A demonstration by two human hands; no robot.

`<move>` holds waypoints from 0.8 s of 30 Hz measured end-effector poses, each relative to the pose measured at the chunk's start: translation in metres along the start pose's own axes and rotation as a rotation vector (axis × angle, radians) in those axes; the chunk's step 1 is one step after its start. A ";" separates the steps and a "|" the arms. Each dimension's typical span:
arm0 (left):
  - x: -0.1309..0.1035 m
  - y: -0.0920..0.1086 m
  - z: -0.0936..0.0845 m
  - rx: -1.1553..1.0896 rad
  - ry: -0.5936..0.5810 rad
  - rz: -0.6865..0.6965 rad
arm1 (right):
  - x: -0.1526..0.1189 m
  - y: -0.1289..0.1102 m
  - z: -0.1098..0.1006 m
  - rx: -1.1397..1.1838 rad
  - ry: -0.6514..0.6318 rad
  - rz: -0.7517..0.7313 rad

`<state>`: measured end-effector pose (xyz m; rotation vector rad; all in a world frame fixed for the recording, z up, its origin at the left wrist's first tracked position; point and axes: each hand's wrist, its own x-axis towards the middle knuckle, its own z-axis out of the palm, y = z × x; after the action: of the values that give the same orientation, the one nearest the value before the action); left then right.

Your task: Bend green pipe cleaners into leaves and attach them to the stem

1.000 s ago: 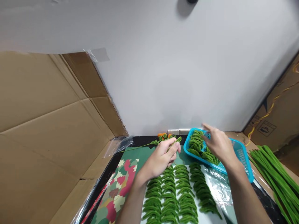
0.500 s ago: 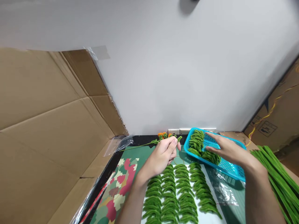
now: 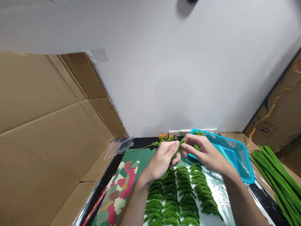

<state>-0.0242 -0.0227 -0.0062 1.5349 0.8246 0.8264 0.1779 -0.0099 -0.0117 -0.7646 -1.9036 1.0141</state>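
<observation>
My left hand (image 3: 164, 158) is closed around a fuzzy green strip (image 3: 174, 157), whose tip points up to the right and whose lower end hangs below the palm. Close against its right side, my right hand (image 3: 203, 150) pinches at the strip's upper tip between thumb and fingers. Below both hands, rows of curved green fuzzy pieces (image 3: 188, 201) lie on a white sheet. Behind my right hand stands a blue basket (image 3: 248, 163), with some green pieces (image 3: 199, 133) showing at its left end.
Orange and green fuzzy items (image 3: 164, 137) lie by the wall. Long green stems (image 3: 275, 179) rest at the right. A patterned sheet (image 3: 117, 194) covers the left of the green mat, with cardboard (image 3: 42, 150) beyond it. Clear plastic (image 3: 124, 146) lies at the back left.
My right hand has moved left from above the basket to my left hand and closed at the green strip. The basket has shifted and turned slightly to the right.
</observation>
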 end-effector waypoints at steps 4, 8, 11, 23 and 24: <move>-0.001 0.002 -0.001 0.001 -0.039 -0.012 | -0.001 0.003 -0.001 -0.010 -0.013 -0.005; -0.002 0.004 -0.002 0.026 -0.068 -0.008 | -0.001 0.000 -0.001 -0.012 0.024 -0.025; -0.003 0.004 -0.002 0.054 -0.069 -0.003 | -0.002 -0.003 -0.001 -0.025 0.039 -0.031; -0.003 0.005 0.001 0.162 -0.018 0.018 | -0.003 -0.004 -0.001 -0.043 0.040 -0.010; -0.003 0.006 0.001 0.169 -0.015 0.017 | -0.003 -0.005 -0.001 -0.037 0.037 -0.014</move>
<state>-0.0245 -0.0264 -0.0006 1.6965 0.8899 0.7717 0.1793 -0.0142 -0.0084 -0.7854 -1.8974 0.9525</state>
